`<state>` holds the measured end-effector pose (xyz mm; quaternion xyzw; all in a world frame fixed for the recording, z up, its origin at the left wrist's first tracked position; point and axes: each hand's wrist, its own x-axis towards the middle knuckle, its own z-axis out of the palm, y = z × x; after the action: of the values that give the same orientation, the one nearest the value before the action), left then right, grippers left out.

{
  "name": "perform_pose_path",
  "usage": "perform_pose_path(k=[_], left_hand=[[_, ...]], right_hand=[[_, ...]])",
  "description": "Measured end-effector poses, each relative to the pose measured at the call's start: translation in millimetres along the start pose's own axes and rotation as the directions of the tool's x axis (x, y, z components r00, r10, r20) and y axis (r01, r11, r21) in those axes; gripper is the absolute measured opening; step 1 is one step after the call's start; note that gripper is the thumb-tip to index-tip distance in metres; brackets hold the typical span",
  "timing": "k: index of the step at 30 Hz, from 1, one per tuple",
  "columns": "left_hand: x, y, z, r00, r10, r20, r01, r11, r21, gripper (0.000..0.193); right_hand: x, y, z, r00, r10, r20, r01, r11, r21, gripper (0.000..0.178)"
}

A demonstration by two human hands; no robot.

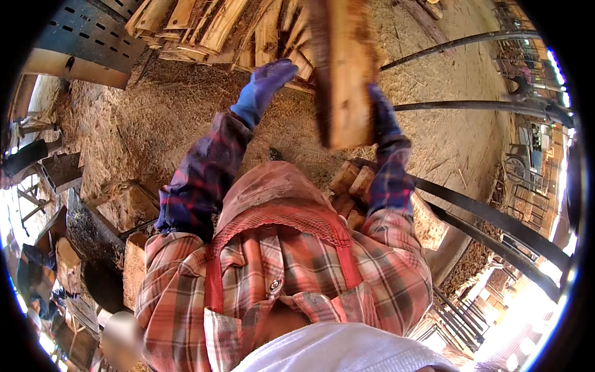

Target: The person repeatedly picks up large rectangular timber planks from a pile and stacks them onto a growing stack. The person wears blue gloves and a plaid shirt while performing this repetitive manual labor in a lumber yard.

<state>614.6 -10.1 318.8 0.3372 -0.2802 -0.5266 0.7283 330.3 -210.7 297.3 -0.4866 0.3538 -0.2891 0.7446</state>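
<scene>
A long wooden slab (350, 80) with rough bark along its left side stands up in front of me, its top out of view and its edges blurred. My right hand (382, 113), in a blue glove, grips it at the right edge; most of the fingers are hidden behind the wood. To the left of the slab, my left hand (268, 87) wears a blue-purple glove, fingers stretched out toward the wood but apart from it, holding nothing. Beyond that hand lies a pile of split wood pieces (226, 28).
Several cut wood blocks (353, 186) lie beside my right forearm. Dark metal bars (471, 106) run across the right side. A slotted metal panel (87, 34) stands at the far left. Sawdust covers the ground (142, 111). At lower left, another person (37, 266) is partly visible.
</scene>
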Motion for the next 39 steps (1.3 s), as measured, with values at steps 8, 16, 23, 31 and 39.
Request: perform_pose_path(k=[8,16,23,31,39], left_hand=[[-285.5,-8.6,-104.7,0.589,-0.203,-0.782,0.361,0.932,0.03,0.042],[-395.8,3.2,-102.2,0.032,0.325,-0.945,0.019,0.945,0.326,0.038],[-319.9,-98.0,-22.7,-0.375,0.359,-0.855,-0.148,0.887,0.437,0.041],[-261.6,-190.8,-47.5,-0.395,0.371,-0.841,-0.089,0.895,0.437,0.038],[-252.9,-128.6,-164.4,-0.64,0.285,-0.713,0.112,0.953,0.281,0.05]], right_hand=[[-60.6,177.9,-75.4,0.822,0.416,-0.389,-0.189,-0.445,-0.875,0.036],[46.0,350.4,329.4,0.343,0.48,0.808,0.42,0.691,-0.589,0.03],[73.6,284.7,356.0,0.145,0.857,0.494,-0.213,0.514,-0.831,0.049],[123.9,347.1,370.3,0.179,0.799,0.574,-0.572,0.559,-0.601,0.069],[85.2,347.3,368.6,0.059,0.76,0.648,-0.583,0.553,-0.596,0.056]])
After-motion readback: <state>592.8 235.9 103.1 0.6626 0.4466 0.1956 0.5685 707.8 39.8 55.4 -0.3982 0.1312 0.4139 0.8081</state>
